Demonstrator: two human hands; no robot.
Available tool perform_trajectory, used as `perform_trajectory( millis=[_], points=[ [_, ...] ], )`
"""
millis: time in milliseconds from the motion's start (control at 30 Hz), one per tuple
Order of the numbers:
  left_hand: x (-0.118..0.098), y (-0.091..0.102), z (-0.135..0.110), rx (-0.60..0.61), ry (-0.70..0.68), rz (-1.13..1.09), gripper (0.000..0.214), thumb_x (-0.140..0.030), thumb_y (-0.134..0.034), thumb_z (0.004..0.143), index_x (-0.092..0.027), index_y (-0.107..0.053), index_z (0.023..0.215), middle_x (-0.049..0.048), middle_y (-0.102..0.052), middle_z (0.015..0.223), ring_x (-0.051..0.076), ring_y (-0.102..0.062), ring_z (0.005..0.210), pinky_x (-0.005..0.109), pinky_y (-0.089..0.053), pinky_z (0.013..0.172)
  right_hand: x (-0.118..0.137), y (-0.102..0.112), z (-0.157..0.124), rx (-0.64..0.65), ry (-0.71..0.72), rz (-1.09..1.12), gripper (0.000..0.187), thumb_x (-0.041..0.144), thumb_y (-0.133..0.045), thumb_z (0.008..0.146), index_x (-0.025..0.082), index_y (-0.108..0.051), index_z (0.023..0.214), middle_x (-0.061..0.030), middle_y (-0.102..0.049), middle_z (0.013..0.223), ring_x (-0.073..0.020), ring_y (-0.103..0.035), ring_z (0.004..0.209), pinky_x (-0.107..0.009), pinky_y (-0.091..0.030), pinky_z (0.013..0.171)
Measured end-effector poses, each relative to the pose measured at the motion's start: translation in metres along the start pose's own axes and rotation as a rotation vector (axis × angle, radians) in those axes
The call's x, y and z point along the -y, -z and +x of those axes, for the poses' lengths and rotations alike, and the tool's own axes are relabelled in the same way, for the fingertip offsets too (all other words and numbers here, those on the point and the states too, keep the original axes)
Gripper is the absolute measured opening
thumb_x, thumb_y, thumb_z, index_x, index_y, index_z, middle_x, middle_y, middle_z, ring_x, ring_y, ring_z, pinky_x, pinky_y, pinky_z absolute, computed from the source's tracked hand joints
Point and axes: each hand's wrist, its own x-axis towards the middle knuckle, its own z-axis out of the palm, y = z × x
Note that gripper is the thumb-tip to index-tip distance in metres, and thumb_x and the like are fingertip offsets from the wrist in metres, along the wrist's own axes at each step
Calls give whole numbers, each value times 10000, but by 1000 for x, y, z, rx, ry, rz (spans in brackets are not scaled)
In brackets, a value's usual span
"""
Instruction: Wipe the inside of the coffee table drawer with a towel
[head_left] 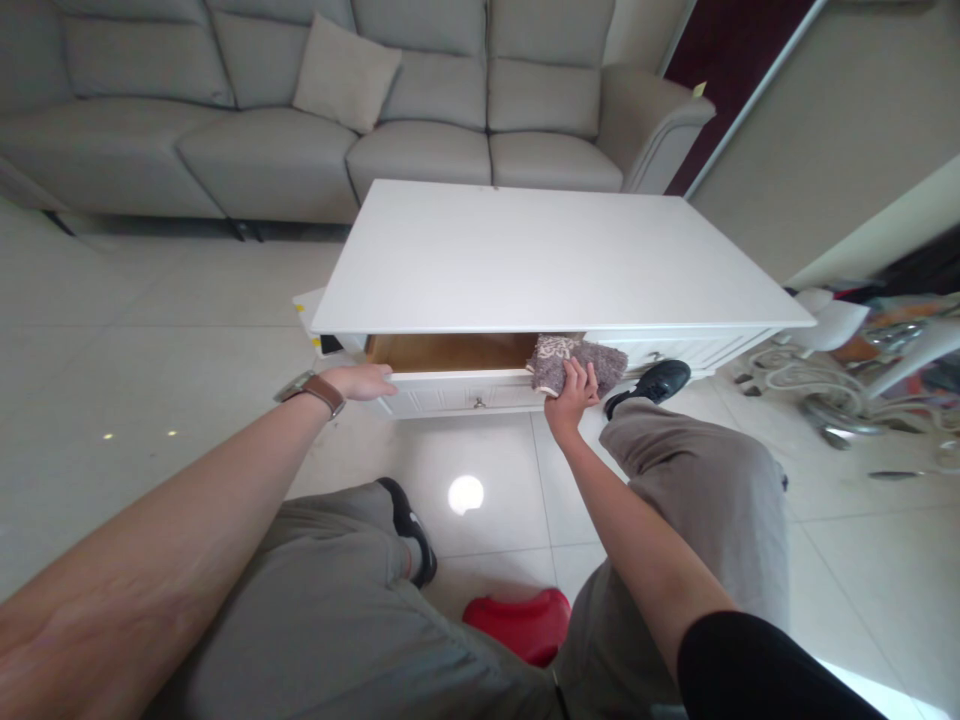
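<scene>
A white coffee table (540, 255) stands in front of me with its left drawer (450, 393) pulled partway out, the wooden inside showing. My left hand (361, 382) is closed over the drawer's left front corner. In my right hand (576, 395) is a folded grey-brown cloth (600, 368) with a pale patterned band, held at the right end of the drawer front. The cloth covers that corner of the drawer. A small metal knob (478, 403) sits on the middle of the drawer front.
Behind the table runs a grey sofa (420, 160) with a beige cushion (347, 72). A red stool seat (521, 625) shows between my legs. My black shoe (652, 385) is close to the table's right drawer. White ornate furniture legs (832, 385) stand at right.
</scene>
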Motion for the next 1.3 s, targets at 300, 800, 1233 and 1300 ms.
perform_trajectory(
  millis=[300,800,1233,1300],
  points=[
    [-3,2,-2,8,17,-5,752,-502,-417,847,-83,-581,1450,188,-599,1530,265,-615,1349,292,-477,1106,2,2,0,-5,4,12,714,165,-535,732,228,-558,1443,-137,-562,1538,-354,-283,1543,-637,-252,1157],
    [-3,2,-1,15,27,4,744,-502,-408,851,-139,-589,1474,142,-623,1516,246,-589,1372,289,-477,1113,1,1,-1,1,-2,5,710,178,-527,741,232,-548,1448,-146,-554,1535,-360,-277,1545,-641,-256,1154],
    [-3,1,-1,-1,10,6,731,-530,-414,836,-130,-628,1409,162,-628,1499,256,-611,1335,285,-476,1096,2,1,0,7,-10,8,667,198,-536,778,228,-558,1444,-147,-552,1536,-364,-279,1541,-655,-243,1162],
    [-3,2,-2,1,14,2,734,-524,-415,832,-117,-623,1406,167,-619,1508,253,-619,1329,273,-476,1090,2,2,0,6,-10,4,649,204,-535,793,231,-562,1441,-150,-556,1534,-365,-285,1538,-657,-248,1158]
  ],
)
